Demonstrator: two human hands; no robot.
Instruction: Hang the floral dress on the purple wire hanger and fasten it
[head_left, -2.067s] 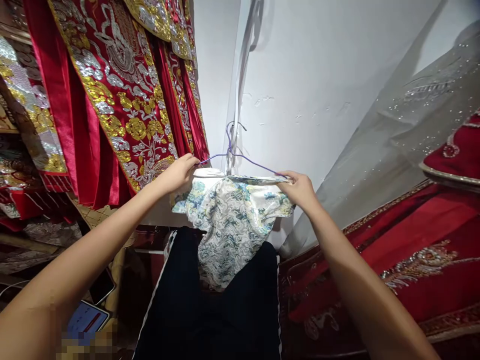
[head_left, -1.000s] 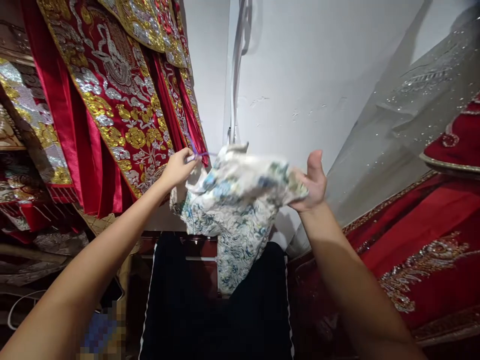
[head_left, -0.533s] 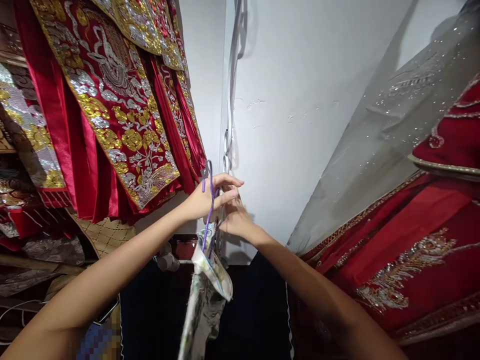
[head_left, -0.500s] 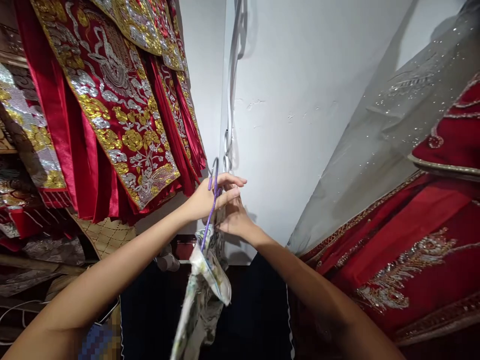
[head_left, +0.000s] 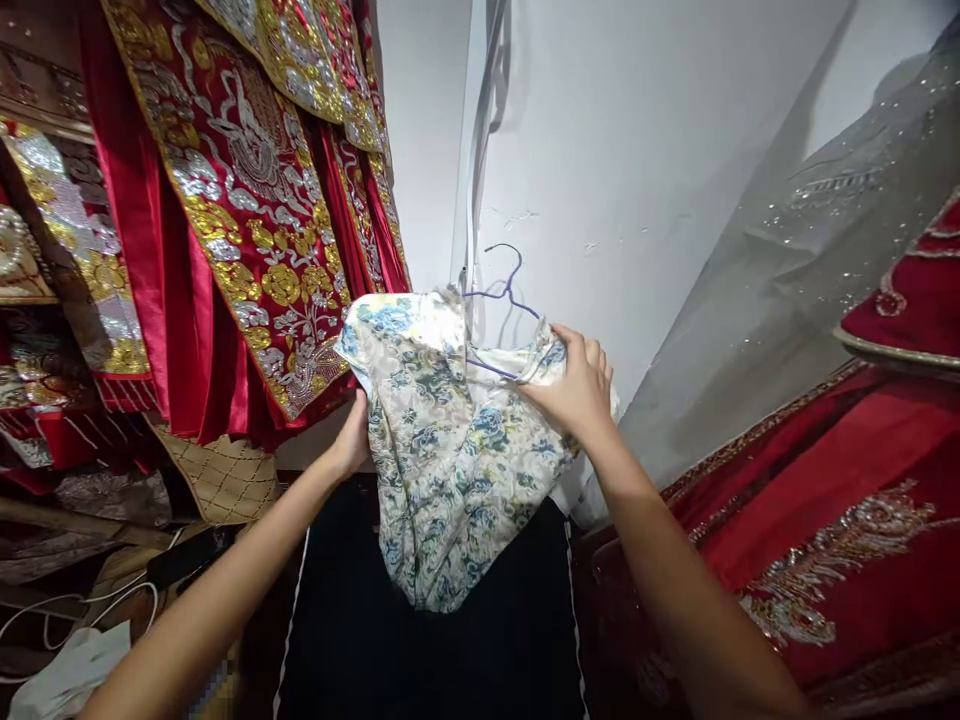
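A white wall at twelve o'clock; the floral top central. My right hand clamps its two-o'clock shoulder; my left hand, at nine, hides its grip. Lopsided tugging could slip the purple hanger out.

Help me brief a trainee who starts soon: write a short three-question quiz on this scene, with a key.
1. Multiple choice: where does the right hand hold the floral top?
a) at the bottom hem
b) at the shoulder, beside the neckline
c) at the waist

2. True or false: the hook of the purple wire hanger is covered by the floral top.

3. Fill in: the red panel with gold and silver embroidery is on the ____ side of the picture.

Key: 1. b. 2. False; the hook shows above the neckline. 3. left.
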